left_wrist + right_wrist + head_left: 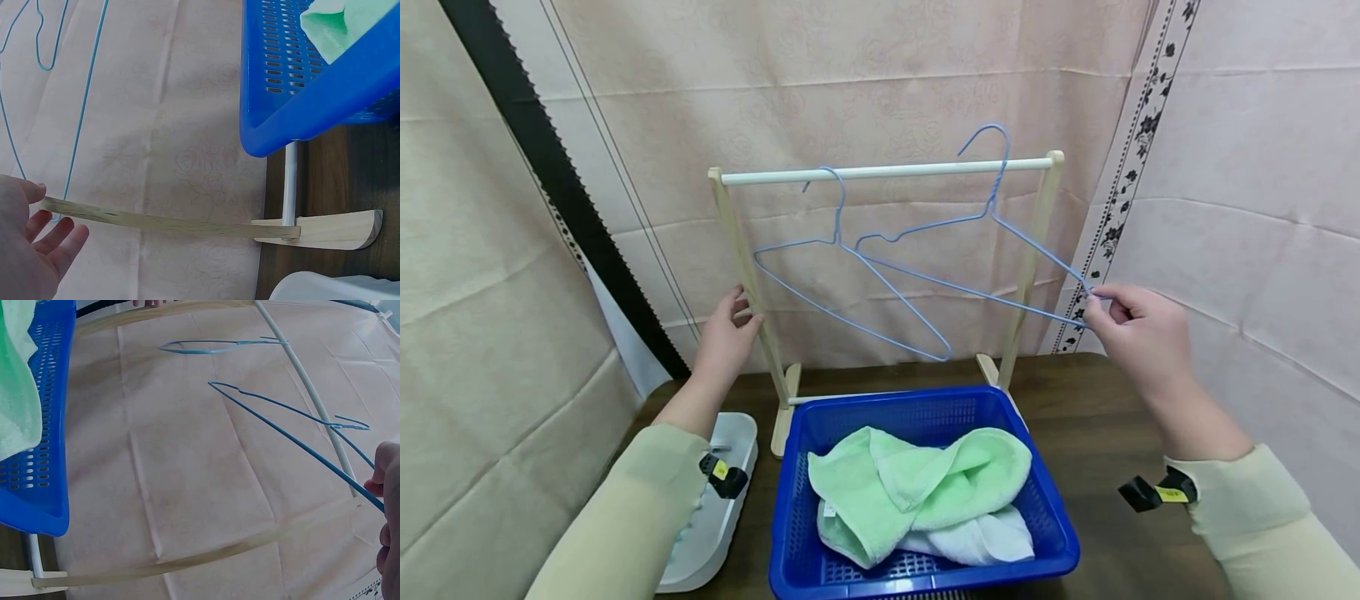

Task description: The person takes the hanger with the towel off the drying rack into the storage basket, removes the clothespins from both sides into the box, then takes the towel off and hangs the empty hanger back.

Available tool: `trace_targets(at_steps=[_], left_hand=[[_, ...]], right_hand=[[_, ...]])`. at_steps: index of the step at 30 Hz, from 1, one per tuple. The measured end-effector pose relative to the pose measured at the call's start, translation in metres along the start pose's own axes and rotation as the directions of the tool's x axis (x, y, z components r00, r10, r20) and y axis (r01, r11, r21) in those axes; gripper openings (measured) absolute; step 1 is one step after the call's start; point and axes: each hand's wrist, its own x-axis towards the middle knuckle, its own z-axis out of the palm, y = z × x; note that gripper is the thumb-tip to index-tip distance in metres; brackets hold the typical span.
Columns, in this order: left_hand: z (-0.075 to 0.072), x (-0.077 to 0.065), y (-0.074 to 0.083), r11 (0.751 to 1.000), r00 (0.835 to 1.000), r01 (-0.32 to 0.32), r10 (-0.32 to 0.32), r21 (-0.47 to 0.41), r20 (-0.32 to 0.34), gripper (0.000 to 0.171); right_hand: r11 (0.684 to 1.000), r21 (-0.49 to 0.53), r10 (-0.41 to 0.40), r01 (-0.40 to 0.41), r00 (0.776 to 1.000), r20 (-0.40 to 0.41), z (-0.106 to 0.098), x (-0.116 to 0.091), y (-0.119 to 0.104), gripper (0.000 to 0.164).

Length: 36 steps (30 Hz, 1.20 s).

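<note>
In the head view my right hand (1142, 333) pinches one corner of a blue wire hanger (940, 287). That hanger is raised, its hook above the top bar of a small wooden clothes rack (887, 172). A second blue hanger (850, 321) hangs by its hook on the left part of the bar. My left hand (727, 333) holds the rack's left post, with thumb and fingers about it in the left wrist view. Part of the right hand is cut off by the edge of the right wrist view.
A blue plastic basket (790, 500) stands in front of the rack, with a green towel (917, 483) and a white cloth (977, 540) inside. Left of it lies a white tray (722, 533). Pale curtains (887, 75) hang close behind the brown table (1120, 500).
</note>
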Motion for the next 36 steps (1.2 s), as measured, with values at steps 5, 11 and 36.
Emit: trace_targets(at_steps=[5, 11, 36], left_hand=[[0.003, 0.003, -0.002, 1.0, 1.0, 0.0, 0.0, 0.004, -0.003, 0.069], [0.006, 0.004, -0.005, 1.0, 1.0, 0.007, -0.007, 0.007, -0.001, 0.069], [0.008, 0.004, -0.007, 1.0, 1.0, -0.006, 0.006, 0.024, -0.017, 0.066]], right_hand=[[0.999, -0.034, -0.022, 0.023, 0.999, 0.028, 0.007, 0.004, -0.002, 0.017], [0.995, -0.078, -0.061, 0.063, 0.998, 0.029, 0.016, 0.005, -0.001, 0.015], [0.973, -0.118, -0.198, 0.2, 0.98, 0.029, 0.04, -0.005, 0.01, 0.015]])
